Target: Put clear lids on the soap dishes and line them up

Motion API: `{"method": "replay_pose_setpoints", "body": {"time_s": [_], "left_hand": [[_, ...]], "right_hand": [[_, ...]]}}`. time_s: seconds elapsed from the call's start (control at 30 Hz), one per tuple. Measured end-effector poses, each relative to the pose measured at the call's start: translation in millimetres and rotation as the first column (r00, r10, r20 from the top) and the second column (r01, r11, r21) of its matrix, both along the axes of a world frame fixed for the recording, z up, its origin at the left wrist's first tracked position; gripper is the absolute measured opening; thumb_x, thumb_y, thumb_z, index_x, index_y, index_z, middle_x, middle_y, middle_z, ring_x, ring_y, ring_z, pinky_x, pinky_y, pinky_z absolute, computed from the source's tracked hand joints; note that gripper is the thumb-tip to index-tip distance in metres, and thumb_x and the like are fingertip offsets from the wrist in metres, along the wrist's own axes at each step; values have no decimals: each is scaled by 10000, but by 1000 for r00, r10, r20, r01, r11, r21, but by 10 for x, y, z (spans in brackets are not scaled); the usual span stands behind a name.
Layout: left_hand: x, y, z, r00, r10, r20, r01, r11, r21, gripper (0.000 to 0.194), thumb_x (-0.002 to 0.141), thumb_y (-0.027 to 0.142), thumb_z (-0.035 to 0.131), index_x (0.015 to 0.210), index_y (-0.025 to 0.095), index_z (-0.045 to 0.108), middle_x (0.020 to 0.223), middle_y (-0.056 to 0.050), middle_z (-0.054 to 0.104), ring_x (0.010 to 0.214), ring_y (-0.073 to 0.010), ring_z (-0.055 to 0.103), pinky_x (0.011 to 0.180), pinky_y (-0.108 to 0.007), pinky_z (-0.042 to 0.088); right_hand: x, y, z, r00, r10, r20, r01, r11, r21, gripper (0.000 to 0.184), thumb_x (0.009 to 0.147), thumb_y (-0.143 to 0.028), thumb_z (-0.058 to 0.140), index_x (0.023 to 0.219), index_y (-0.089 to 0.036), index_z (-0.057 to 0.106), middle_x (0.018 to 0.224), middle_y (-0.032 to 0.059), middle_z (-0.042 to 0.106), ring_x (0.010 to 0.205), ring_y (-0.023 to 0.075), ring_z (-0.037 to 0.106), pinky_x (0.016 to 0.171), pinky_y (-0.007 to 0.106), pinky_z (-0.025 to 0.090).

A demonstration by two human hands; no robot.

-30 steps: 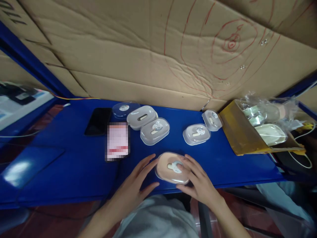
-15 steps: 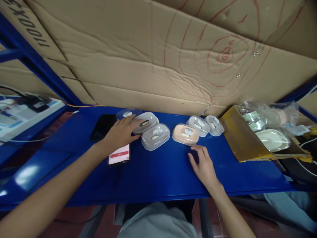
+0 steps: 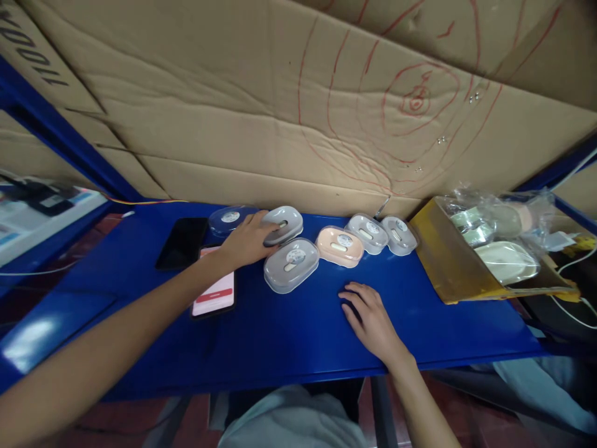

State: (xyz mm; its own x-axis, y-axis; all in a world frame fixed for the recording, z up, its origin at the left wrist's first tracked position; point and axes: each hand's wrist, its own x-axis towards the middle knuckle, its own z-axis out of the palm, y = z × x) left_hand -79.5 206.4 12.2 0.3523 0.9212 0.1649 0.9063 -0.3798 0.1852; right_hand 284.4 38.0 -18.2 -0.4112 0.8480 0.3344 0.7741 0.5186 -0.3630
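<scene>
My left hand is closed on the left end of a grey oval soap box, with its fingertips over the rim and part of the box hidden behind them. Just in front of it lies another grey soap box with a clear lid and a round sticker. A clear oval lid with a sticker lies left of my hand. My right hand rests open on the blue table, fingers loosely curled and holding nothing. Behind it is a peach soap box.
Two more grey soap boxes stand near the cardboard wall. An open carton with bagged items and a pale dish is at right. A black phone and a lit phone lie left, partly under my forearm.
My left hand has moved right along with the rear grey soap box, uncovering more of the clear lid. My right hand has drawn back from the peach soap box. The view has shifted slightly.
</scene>
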Motion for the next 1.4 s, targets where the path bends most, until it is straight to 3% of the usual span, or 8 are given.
{"method": "replay_pose_setpoints", "body": {"time_s": [0.13, 0.37, 0.53, 0.8, 0.97, 1.17, 1.4], "left_hand": [[-44, -11, -22, 1000, -2, 21, 1, 999, 41, 454, 869, 399, 794, 1289, 233, 758, 1639, -145, 488, 1491, -438, 500, 1266, -557, 428], [-8, -32, -34, 1000, 3, -26, -2, 998, 59, 431, 866, 385, 776, 1250, 195, 730, 1688, -185, 426, 1540, -463, 426, 1259, -616, 409], [98, -7, 3, 999, -9, -30, 10, 998, 63, 420, 910, 496, 775, 1178, 174, 754, 1666, -208, 449, 1533, -473, 445, 1249, -615, 406], [108, 86, 68, 999, 50, -5, -49, 992, 119, 444, 1013, 513, 646, 1234, 141, 746, 1627, -205, 455, 1536, -403, 432, 1272, -535, 390], [165, 156, 121, 997, 66, -31, -64, 995, 70, 376, 953, 430, 701, 1088, 85, 768, 1571, -240, 481, 1467, -450, 453, 1188, -595, 440], [211, 237, 195, 993, 107, -40, -106, 994, 15, 314, 908, 358, 722, 1064, 92, 780, 1535, -184, 510, 1410, -396, 478, 1151, -571, 465], [147, 239, 312, 993, 117, -27, -117, 993, -14, 264, 872, 326, 756, 1011, 104, 784, 1522, -183, 542, 1378, -399, 517, 1179, -579, 464]], "right_hand": [[6, 2, 3, 1000, 9, -10, -9, 1000, -8, 270, 1139, -278, 535, 1363, -270, 686, 1415, 119, 706, 1392, 315, 650, 1192, 593, 529], [0, 1, 34, 1000, -4, -4, 4, 1000, -9, 270, 1134, -287, 542, 1354, -263, 696, 1414, 122, 712, 1389, 305, 656, 1179, 555, 541], [-5, 1, 52, 1000, 2, -13, -2, 1000, -16, 273, 1141, -285, 529, 1363, -263, 686, 1413, 124, 711, 1390, 300, 656, 1188, 564, 530], [-3, 6, 48, 1000, 7, -25, -7, 999, -38, 279, 1141, -282, 529, 1376, -269, 680, 1417, 122, 707, 1394, 304, 650, 1191, 580, 523], [-8, 5, 64, 1000, -2, -25, 1, 999, -48, 281, 1136, -272, 534, 1372, -267, 685, 1415, 122, 709, 1389, 304, 655, 1194, 573, 523], [-1, 5, 59, 1000, 8, -27, -9, 999, -49, 279, 1139, -280, 534, 1375, -258, 680, 1428, 126, 699, 1403, 305, 642, 1200, 568, 514], [-5, 3, 63, 999, 11, -38, -14, 998, -62, 278, 1150, -297, 516, 1379, -265, 670, 1424, 126, 700, 1402, 303, 642, 1209, 589, 504]]}}
